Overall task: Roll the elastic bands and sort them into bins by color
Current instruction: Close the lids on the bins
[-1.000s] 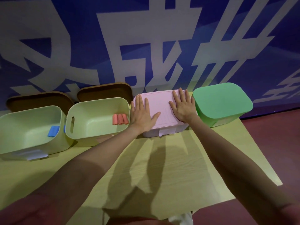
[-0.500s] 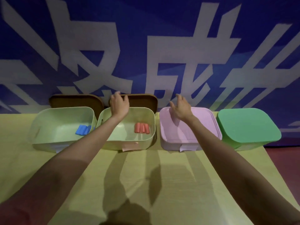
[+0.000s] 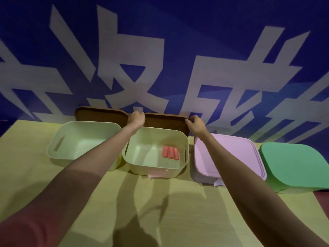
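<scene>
Two open pale-green bins stand side by side at the back of the table. The right one (image 3: 135, 157) holds rolled red bands (image 3: 170, 152). The left one (image 3: 57, 145) is partly hidden by my left forearm, and its contents are out of sight. Behind the right bin a brown lid (image 3: 165, 122) leans against the wall. My left hand (image 3: 136, 119) grips its left top corner and my right hand (image 3: 195, 124) grips its right top corner.
A second brown lid (image 3: 101, 115) leans against the wall behind the left bin. A pink bin (image 3: 231, 157) and a green bin (image 3: 293, 166), both with lids on, stand to the right. The yellow-green table (image 3: 160, 202) stretches toward me; its right edge is near the green bin.
Both hands left the pink bin's lid and reached back to the brown lid behind the right open bin, taking hold of its top corners. My view shifted left.
</scene>
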`<state>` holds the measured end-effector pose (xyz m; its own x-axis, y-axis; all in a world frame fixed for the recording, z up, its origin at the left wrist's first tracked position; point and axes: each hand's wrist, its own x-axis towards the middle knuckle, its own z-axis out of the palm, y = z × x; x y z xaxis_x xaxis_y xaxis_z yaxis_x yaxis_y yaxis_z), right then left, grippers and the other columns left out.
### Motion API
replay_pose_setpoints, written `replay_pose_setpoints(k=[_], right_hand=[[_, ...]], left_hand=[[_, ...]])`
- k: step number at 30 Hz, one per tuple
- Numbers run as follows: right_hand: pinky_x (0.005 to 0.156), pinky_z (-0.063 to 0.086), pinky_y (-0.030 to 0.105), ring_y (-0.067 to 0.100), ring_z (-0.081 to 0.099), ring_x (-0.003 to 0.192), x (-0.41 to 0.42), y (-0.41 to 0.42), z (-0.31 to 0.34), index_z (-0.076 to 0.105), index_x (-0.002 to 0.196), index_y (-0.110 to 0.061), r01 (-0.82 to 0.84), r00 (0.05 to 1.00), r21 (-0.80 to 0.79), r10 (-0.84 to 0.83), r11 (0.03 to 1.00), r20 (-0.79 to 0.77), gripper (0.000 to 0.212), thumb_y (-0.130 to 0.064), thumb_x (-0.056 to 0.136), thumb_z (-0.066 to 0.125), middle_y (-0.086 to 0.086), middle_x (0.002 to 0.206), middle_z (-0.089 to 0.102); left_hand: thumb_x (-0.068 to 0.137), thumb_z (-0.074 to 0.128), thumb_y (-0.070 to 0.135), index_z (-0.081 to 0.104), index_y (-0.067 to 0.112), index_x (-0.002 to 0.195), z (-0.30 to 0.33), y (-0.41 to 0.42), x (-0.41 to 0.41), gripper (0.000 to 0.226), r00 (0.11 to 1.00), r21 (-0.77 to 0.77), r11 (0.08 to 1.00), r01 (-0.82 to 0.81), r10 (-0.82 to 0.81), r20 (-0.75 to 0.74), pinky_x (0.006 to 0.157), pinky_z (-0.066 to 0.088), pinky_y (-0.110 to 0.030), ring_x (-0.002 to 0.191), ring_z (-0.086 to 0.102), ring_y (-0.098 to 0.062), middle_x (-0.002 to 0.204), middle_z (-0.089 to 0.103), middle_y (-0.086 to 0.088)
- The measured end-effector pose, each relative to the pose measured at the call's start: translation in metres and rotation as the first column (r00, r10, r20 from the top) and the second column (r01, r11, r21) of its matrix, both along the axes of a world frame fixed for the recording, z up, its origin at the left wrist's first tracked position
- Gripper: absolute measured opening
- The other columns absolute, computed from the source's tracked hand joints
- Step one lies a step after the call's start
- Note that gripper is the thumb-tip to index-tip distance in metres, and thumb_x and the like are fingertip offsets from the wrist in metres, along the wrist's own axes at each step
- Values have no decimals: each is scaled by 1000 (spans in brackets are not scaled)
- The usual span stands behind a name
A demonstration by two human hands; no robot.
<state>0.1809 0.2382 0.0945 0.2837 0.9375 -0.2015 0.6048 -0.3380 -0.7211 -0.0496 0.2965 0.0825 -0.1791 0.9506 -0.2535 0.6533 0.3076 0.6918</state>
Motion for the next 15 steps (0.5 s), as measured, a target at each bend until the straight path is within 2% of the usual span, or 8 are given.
replay_pose_setpoints(k=[3, 5, 7, 9, 13, 15], right_hand=[[79, 47, 30, 25, 58, 92, -4, 0, 0, 48, 100, -7, 33, 998, 3, -33, 999, -61, 24, -31, 102, 44, 17, 107, 61], [81, 49, 32, 27, 60, 93, -6, -1, -1, 52, 99, -5, 37, 996, 1, -37, 999, -83, 29, -33, 102, 42, 18, 103, 62], [83, 49, 34, 29, 61, 94, -8, -2, -1, 58, 101, -1, 44, 995, 1, -44, 999, -92, 38, -34, 102, 41, 18, 100, 63], [83, 49, 34, 28, 60, 90, -10, -4, 2, 58, 92, -2, 66, 991, 17, -64, 998, -118, 39, -35, 102, 40, 17, 92, 60], [83, 51, 35, 25, 59, 84, -14, -11, 13, 56, 85, -4, 116, 986, 73, -106, 991, -126, 40, -38, 101, 42, 15, 86, 59], [81, 51, 36, 26, 60, 84, -15, -17, 20, 60, 87, -3, 135, 985, 115, -121, 984, -119, 41, -38, 100, 44, 16, 87, 62]], left_hand=[[102, 34, 30, 58, 2, 118, -3, -1, -5, 40, 997, -17, 1000, -3, 5, 74, 71, 41, -32, 95, 56, -26, 114, 59, -15], [102, 35, 31, 56, 2, 120, -2, -2, -7, 39, 991, -32, 999, -16, 20, 133, 75, 47, -32, 98, 58, -26, 113, 59, -14], [101, 38, 31, 54, 4, 122, 1, -3, -10, 38, 978, -55, 998, -41, 51, 201, 88, 52, -38, 101, 58, -27, 114, 58, -12], [101, 39, 30, 53, 4, 122, 5, -3, -13, 36, 966, -83, 995, -54, 73, 247, 93, 52, -41, 101, 58, -27, 112, 56, -10], [101, 42, 27, 55, 5, 120, 15, -4, -18, 32, 943, -90, 993, -78, 103, 318, 82, 54, -32, 103, 59, -28, 115, 57, -10], [100, 44, 26, 58, 7, 108, 19, -3, -21, 25, 920, -81, 991, -111, 133, 369, 83, 55, -32, 101, 60, -26, 115, 60, -12]])
